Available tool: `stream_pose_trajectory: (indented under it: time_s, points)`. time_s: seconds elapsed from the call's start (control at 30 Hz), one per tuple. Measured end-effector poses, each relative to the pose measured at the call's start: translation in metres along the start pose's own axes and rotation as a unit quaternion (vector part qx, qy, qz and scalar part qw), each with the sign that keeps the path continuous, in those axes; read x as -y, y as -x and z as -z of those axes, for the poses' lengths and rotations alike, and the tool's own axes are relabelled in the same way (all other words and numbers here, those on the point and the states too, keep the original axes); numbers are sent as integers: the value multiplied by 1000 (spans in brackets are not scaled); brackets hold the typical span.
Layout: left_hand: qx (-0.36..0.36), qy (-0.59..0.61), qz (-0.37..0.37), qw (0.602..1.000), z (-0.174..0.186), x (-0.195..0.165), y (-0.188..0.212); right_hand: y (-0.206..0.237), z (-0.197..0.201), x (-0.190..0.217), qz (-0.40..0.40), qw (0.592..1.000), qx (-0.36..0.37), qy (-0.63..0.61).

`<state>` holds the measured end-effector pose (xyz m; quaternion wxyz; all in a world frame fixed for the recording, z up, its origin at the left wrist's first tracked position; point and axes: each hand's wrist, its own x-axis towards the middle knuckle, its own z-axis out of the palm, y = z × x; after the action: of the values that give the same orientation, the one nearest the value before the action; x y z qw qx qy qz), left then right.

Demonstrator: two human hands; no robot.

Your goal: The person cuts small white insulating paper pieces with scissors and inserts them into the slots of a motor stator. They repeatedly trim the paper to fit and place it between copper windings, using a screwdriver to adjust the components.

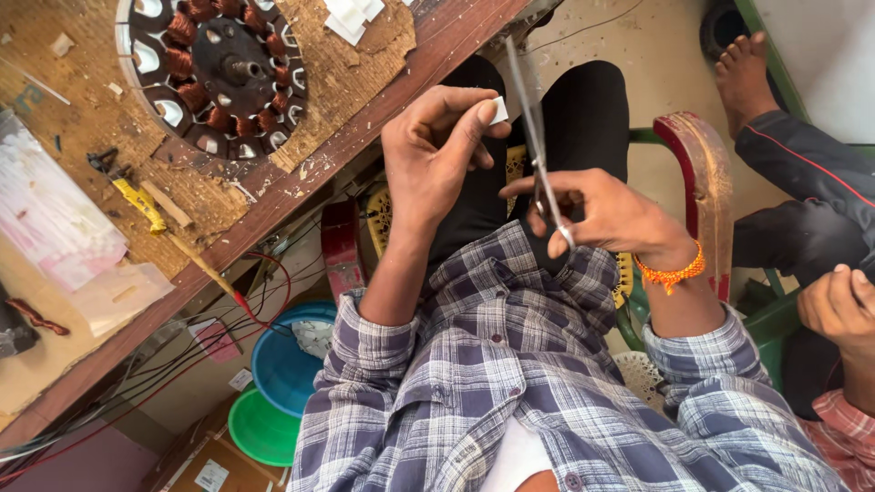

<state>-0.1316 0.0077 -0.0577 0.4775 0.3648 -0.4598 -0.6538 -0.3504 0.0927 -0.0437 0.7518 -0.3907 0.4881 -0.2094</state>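
My left hand [437,150] pinches a small white slip of paper [499,110] between thumb and forefinger, held over my lap. My right hand [606,214], with an orange thread band at the wrist, grips a pair of scissors [533,128] whose long blades point up toward the white slip and reach its edge. Whether the blades bite into the slip I cannot tell. On the wooden workbench [365,137] to my left lies a round motor stator [214,73] with copper windings and white inserts in its slots.
More white slips [351,16] lie at the bench's far edge. A yellow-handled tool [137,196] and plastic sheets [55,219] lie on the bench. Blue and green lids [283,364] and wires sit below. Another person's foot [747,73] and hand [843,305] are at my right.
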Motion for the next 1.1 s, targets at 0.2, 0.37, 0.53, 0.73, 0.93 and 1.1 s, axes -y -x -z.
stream_pose_trajectory:
  time_s: [0.2, 0.37, 0.53, 0.73, 0.93, 1.1]
  points:
    - [-4, 5, 24, 1000, -3, 3, 4, 2, -12, 4, -31, 999, -16, 19]
    - [-9, 11, 19, 1000, -5, 3, 4, 5, -13, 7, -32, 998, -31, 33]
    - [-19, -6, 29, 999, -9, -1, 4, 5, -15, 8, -27, 999, -28, 26]
    - [-22, -64, -9, 998, -12, -5, 5, 7, -14, 6, -28, 997, -50, 49]
    - [-10, -48, 2, 999, -15, -7, 4, 9, -13, 7, -36, 995, -65, 70]
    - [-10, -55, 22, 998, -16, -10, 4, 11, -13, 8, -23, 997, -50, 56]
